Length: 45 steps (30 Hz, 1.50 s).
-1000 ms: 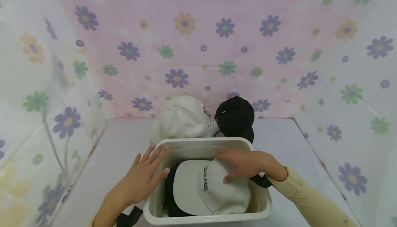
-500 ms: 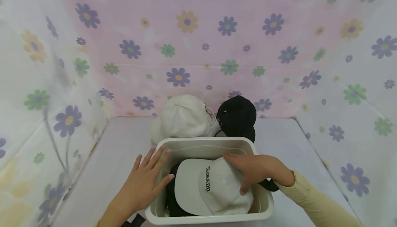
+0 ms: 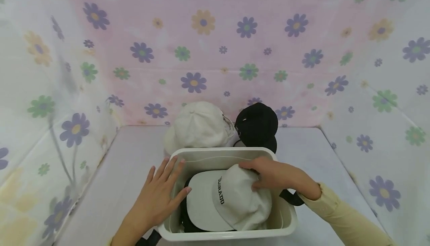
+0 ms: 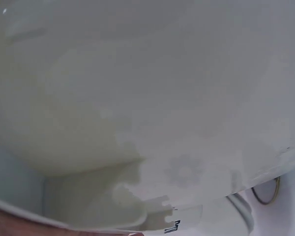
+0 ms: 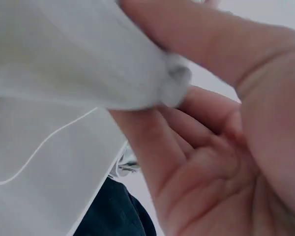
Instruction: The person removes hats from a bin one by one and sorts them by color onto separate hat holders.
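Observation:
A white baseball cap (image 3: pixel 231 197) with dark "COLORADO" lettering lies in a white plastic bin (image 3: pixel 215 235), its brim to the left. Dark fabric (image 3: pixel 185 208) shows from under that brim. My right hand (image 3: pixel 273 175) pinches the cap's crown between thumb and fingers; in the right wrist view the pale cloth (image 5: pixel 137 73) bunches up between them. Along the bin's left rim rests my left hand (image 3: pixel 161 190), fingers spread and straight. The left wrist view is mostly filled by the bin's pale wall (image 4: pixel 137 98).
Behind the bin, a cream cap (image 3: pixel 199 126) and a black cap (image 3: pixel 256 124) sit on the white tabletop (image 3: pixel 134 141). Flower-printed cloth (image 3: pixel 215 59) walls the table at the back and both sides.
My right hand has shifted slightly, and its thumb has drawn in toward the fingers. The crown of the white cap is now pinched up and creased. My left hand stays at the rim.

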{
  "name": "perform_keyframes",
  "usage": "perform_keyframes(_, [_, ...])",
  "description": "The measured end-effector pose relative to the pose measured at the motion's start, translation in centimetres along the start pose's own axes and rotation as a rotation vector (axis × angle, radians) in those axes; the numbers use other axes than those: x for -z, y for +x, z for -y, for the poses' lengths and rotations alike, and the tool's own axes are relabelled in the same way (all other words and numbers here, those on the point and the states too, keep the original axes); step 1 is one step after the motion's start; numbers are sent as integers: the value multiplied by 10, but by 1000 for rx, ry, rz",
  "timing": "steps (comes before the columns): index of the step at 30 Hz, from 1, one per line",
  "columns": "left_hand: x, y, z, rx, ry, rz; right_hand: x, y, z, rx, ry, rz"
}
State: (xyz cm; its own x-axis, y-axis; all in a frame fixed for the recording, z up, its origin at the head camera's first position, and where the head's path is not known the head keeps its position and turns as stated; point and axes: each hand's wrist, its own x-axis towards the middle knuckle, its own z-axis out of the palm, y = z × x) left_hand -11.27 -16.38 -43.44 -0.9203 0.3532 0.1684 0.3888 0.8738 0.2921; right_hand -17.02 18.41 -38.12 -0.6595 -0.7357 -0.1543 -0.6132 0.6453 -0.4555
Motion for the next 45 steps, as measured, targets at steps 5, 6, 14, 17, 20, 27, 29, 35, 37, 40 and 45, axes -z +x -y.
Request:
perform_keyframes(5, [2,0,-1,5,-14,5,1,6,-2,61,43,-122])
perform_keyframes(6, [2,0,-2,9,-21,10,1,7,-2,66,61,-145])
perform_keyframes(14, [-1,0,-3,33,-29,-2,3,12,3,52,207,-240])
perform_keyframes(17, [-2,1,-3,35,-27,-7,3,15,6,44,184,-269])
perform_keyframes(20, [-1,2,-3,37,-32,-5,4,17,11,28,109,-341])
perform_keyframes(27, [-2,4,-3,44,-62,8,9,27,17,63,147,-540])
perform_keyframes(29, [-2,4,-3,44,-64,8,9,30,17,73,208,-520])
perform_keyframes(35, [-4,3,-3,48,-77,9,6,28,12,46,434,-254])
perform_keyframes(37, [-5,3,-3,46,-75,7,6,24,10,38,490,-163])
perform_keyframes(40, [-6,1,-3,49,-74,5,5,19,9,48,545,-84])
perform_keyframes(45, [-7,0,-2,57,-71,3,1,16,9,78,487,-140])
